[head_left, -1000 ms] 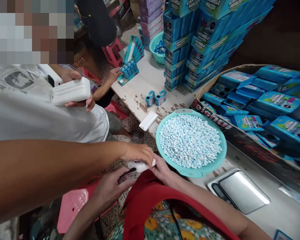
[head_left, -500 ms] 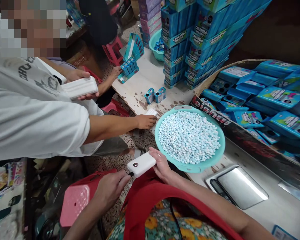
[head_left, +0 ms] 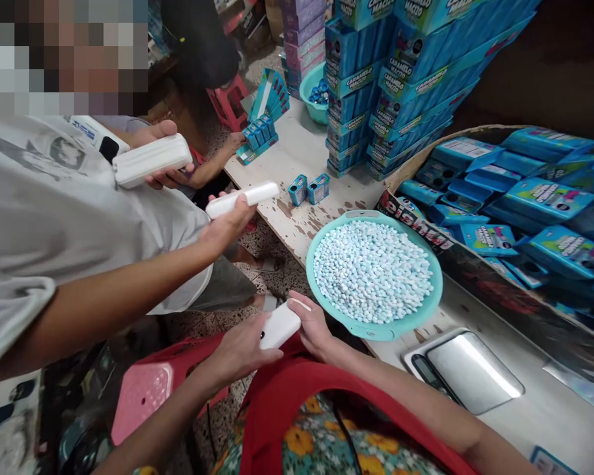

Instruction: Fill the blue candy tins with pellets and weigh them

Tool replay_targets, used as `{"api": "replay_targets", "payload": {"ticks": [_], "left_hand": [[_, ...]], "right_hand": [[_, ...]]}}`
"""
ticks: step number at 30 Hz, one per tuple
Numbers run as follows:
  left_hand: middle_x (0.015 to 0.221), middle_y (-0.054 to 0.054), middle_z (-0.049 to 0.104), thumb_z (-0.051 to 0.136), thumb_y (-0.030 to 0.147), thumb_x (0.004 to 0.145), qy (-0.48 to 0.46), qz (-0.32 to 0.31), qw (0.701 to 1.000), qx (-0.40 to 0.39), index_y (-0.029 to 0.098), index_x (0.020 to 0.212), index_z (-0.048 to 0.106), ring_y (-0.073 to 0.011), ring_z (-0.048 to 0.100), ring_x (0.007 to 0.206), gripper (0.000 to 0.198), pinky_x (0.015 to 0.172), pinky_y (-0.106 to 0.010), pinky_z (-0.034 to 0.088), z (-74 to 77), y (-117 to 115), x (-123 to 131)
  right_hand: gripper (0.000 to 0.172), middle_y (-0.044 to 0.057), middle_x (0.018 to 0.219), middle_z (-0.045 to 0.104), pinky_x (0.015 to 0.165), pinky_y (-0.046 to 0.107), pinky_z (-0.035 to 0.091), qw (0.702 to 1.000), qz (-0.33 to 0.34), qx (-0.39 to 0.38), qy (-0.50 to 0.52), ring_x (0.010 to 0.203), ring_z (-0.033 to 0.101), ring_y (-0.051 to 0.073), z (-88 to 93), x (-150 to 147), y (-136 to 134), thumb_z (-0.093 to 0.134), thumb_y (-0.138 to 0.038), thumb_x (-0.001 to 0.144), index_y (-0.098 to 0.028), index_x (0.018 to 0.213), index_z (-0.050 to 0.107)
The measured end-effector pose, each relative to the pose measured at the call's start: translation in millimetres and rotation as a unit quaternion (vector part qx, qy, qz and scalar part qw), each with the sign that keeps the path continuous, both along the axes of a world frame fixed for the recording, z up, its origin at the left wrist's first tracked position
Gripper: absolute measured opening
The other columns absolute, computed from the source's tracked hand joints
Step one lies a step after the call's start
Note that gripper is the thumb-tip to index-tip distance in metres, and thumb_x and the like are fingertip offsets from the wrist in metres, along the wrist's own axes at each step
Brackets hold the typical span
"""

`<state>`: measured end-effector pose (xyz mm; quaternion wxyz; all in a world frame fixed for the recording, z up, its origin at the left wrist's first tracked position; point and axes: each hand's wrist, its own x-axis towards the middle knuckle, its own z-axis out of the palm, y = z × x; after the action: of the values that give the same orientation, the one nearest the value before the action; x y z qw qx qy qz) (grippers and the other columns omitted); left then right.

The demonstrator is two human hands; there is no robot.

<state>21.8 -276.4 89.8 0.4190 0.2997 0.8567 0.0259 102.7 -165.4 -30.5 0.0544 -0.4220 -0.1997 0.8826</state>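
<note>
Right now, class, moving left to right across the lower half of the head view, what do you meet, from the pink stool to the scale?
Pink stool → left hand → white device → right hand → basin → scale.

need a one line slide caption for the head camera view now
Left hand and right hand hold a white device near a bowl of pale candies; a co-worker's hand holds another device.
</note>
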Motion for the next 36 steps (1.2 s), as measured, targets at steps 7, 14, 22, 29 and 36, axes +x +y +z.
{"api": "replay_targets", "payload": {"ticks": [7,14,22,29,36], "left_hand": [[0.109,-0.003,0.065,0.056,0.045,0.074,-0.065,0.066,0.995,-0.021,0.027,0.127,0.049,-0.0233,0.061,0.093,0.057,0.077,-0.029,0.042,13.6,-12.5,-9.7],[0.095,0.000,0.064,0.055,0.046,0.075,-0.187,0.137,0.973,-0.011,0.024,0.123,0.051,-0.0189,0.059,0.079,0.053,0.064,-0.024,0.043,38.9,-38.7,-21.5],[0.095,0.000,0.065,0.055,0.046,0.075,-0.217,0.121,0.969,-0.014,0.025,0.121,0.054,-0.0180,0.057,0.077,0.051,0.064,-0.024,0.042,48.3,-34.2,-13.0],[0.093,0.000,0.064,0.054,0.048,0.075,-0.221,0.106,0.969,-0.028,0.025,0.119,0.056,-0.0190,0.057,0.079,0.050,0.062,-0.023,0.042,51.6,-30.5,-11.9],[0.096,0.001,0.063,0.053,0.046,0.078,-0.242,0.126,0.962,0.003,0.025,0.115,0.056,-0.0186,0.056,0.085,0.043,0.065,-0.022,0.042,52.9,-30.5,-11.0]], "right_hand": [[0.070,0.009,0.115,0.059,0.080,0.030,0.048,0.966,0.223,0.132,0.013,0.094,0.059,0.018,18.5,19.1,27.3,0.066,-0.053,0.072,-0.019,0.130,0.047],[0.040,0.003,0.093,0.069,0.074,0.027,0.045,0.704,0.576,0.408,0.080,0.083,0.061,0.019,21.8,51.2,67.8,0.074,-0.040,0.065,-0.021,0.099,0.069],[0.016,0.002,0.084,0.073,0.063,0.024,0.040,0.497,0.688,0.524,0.067,0.078,0.066,0.020,23.2,33.7,61.7,0.063,-0.029,0.075,-0.026,0.085,0.075],[0.023,0.006,0.093,0.073,0.066,0.027,0.041,0.436,0.700,0.562,0.054,0.088,0.067,0.025,13.9,40.4,58.8,0.056,-0.026,0.080,-0.025,0.094,0.074],[0.019,0.006,0.094,0.071,0.068,0.026,0.040,0.454,0.667,0.591,-0.009,0.089,0.065,0.023,13.1,32.3,56.8,0.058,-0.031,0.081,-0.024,0.094,0.071]]}}
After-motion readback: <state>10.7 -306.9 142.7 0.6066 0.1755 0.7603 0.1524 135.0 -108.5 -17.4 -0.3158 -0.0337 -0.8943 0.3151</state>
